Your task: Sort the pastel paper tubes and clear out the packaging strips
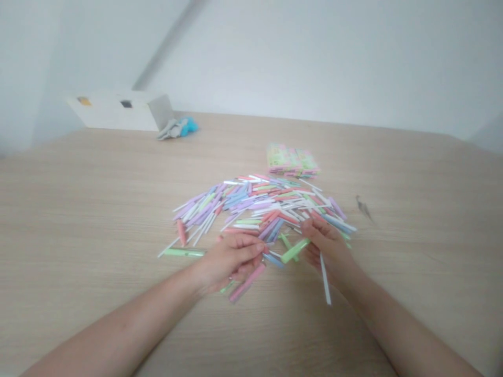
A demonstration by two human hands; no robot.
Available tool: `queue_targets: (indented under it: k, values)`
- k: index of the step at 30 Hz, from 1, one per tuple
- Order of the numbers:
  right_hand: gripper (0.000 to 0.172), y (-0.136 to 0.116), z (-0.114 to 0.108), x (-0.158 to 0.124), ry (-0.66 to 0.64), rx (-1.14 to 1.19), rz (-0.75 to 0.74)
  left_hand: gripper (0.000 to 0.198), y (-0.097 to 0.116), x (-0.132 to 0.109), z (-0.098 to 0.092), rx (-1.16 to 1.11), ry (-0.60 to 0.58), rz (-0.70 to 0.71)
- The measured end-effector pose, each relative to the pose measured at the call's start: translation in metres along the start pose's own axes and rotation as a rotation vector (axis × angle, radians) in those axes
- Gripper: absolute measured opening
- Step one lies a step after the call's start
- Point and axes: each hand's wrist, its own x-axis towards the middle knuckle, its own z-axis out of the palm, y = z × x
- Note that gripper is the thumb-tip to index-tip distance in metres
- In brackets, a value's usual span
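Note:
A wide pile of thin sticks (236, 199) lies on the table, with white stems and purple, pink, red, blue and green tube-like ends. At the pile's near edge, my left hand (239, 256) is closed, thumb against fingers, and a pink-ended stick (247, 284) juts out below it. My right hand (326, 246) is closed on a green-ended stick (294, 251), whose coloured end points toward my left hand. A white stem (325, 280) hangs below the right palm; whether it belongs to the same stick, I cannot tell. The picture is blurred.
Behind the pile sits a stack of pink and yellow-green printed packets (293, 159). A white box (121, 112) stands at the back left, with a grey and blue crumpled thing (178, 128) beside it. A small dark scrap (363, 207) lies right of the pile.

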Motion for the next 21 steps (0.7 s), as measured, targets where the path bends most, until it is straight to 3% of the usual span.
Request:
queue_targets:
  k: [4,8,21]
  values:
    - [0.026,0.004,0.006,-0.01,-0.182,-0.313,-0.03,0.028,-0.003,-0.001,0.0,0.093,-0.011,0.027]
    - [0.023,0.005,0.014,-0.016,-0.192,-0.578,-0.141,0.029,-0.006,-0.001,0.0,0.197,-0.044,0.069]
    - [0.018,0.0,0.017,-0.02,-0.128,-0.704,-0.217,0.035,-0.009,-0.004,-0.001,0.092,-0.126,0.035]
